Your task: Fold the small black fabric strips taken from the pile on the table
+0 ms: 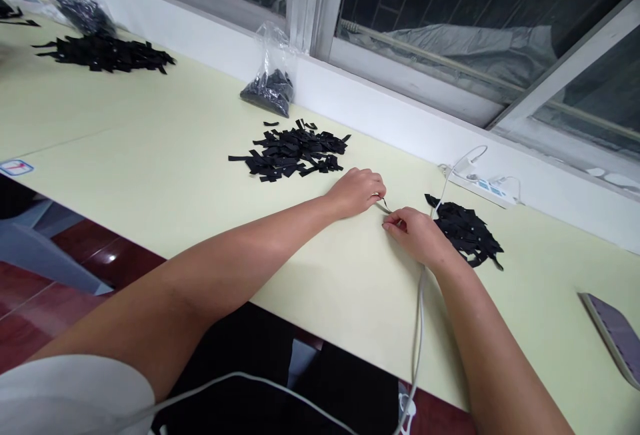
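My left hand (pixel 357 192) is closed in a pinch above the pale table (pixel 330 275). A thin black strip (pixel 384 206), seemingly fabric, spans the gap between its fingertips and those of my right hand (pixel 414 232), which pinches the other end. Most of the strip is hidden by my fingers. Just beyond my left hand lies a loose pile of short black strips (pixel 295 150). Another heap of black strips (pixel 467 232) spreads beside my right wrist, partly behind it.
A clear plastic bag (pixel 273 85) with black pieces stands by the wall. Further left are another strip pile (pixel 107 54) and bag (pixel 85 12). A power strip (pixel 483 187) sits at the back right. A white cable (pixel 420 328) crosses under my right arm. A phone (pixel 613 335) lies right.
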Demonstrator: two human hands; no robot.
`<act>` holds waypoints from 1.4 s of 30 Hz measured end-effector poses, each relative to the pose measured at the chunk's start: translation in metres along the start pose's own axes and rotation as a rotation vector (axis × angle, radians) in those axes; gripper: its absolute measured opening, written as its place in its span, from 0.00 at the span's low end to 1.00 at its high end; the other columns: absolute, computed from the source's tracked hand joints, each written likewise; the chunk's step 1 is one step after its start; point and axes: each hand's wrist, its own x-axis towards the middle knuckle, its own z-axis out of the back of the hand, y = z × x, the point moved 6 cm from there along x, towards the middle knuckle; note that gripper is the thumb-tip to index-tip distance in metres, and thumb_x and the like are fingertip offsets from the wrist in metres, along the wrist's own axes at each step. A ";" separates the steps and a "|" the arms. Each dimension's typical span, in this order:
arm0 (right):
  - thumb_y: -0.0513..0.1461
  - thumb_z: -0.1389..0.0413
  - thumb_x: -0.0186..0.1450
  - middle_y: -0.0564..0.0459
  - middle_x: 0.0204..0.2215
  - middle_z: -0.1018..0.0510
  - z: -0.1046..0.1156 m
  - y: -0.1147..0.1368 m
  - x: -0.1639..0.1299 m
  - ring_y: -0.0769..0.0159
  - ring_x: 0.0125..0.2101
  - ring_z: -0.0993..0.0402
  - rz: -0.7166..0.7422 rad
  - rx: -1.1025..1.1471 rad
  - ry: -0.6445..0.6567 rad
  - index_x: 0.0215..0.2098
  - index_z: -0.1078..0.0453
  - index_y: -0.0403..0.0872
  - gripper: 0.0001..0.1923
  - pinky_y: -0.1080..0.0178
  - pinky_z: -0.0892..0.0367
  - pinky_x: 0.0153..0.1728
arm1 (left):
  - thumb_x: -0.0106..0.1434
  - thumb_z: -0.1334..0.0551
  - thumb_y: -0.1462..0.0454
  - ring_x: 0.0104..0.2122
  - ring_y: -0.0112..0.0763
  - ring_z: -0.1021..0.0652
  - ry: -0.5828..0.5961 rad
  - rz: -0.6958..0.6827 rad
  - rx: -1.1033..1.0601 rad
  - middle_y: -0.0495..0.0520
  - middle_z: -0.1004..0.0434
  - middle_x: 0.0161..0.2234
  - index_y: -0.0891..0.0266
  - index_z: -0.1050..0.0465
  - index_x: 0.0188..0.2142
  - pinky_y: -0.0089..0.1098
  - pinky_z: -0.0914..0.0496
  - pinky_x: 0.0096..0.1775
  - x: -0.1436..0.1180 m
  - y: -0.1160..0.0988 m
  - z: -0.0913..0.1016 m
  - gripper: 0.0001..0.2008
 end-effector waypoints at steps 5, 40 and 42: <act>0.38 0.49 0.62 0.50 0.32 0.23 0.000 0.005 0.000 0.64 0.32 0.29 0.010 -0.015 0.007 0.31 0.28 0.49 0.07 0.62 0.38 0.35 | 0.65 0.40 0.67 0.42 0.36 0.26 -0.005 -0.012 -0.001 0.52 0.21 0.41 0.59 0.23 0.34 0.37 0.40 0.41 0.000 -0.001 -0.001 0.06; 0.44 0.35 0.50 0.58 0.23 0.31 -0.002 -0.029 0.003 0.73 0.25 0.39 -0.372 1.079 -0.078 0.31 0.30 0.47 0.15 0.64 0.43 0.29 | 0.67 0.42 0.67 0.41 0.32 0.26 -0.045 -0.232 -0.170 0.53 0.23 0.41 0.61 0.24 0.38 0.34 0.33 0.44 -0.009 -0.041 0.005 0.07; 0.43 0.35 0.51 0.58 0.23 0.31 -0.003 -0.028 0.003 0.73 0.25 0.40 -0.370 1.107 -0.072 0.31 0.29 0.47 0.12 0.64 0.43 0.30 | 0.67 0.43 0.67 0.41 0.32 0.26 -0.059 -0.257 -0.159 0.53 0.23 0.42 0.61 0.24 0.38 0.34 0.32 0.45 -0.009 -0.043 0.007 0.08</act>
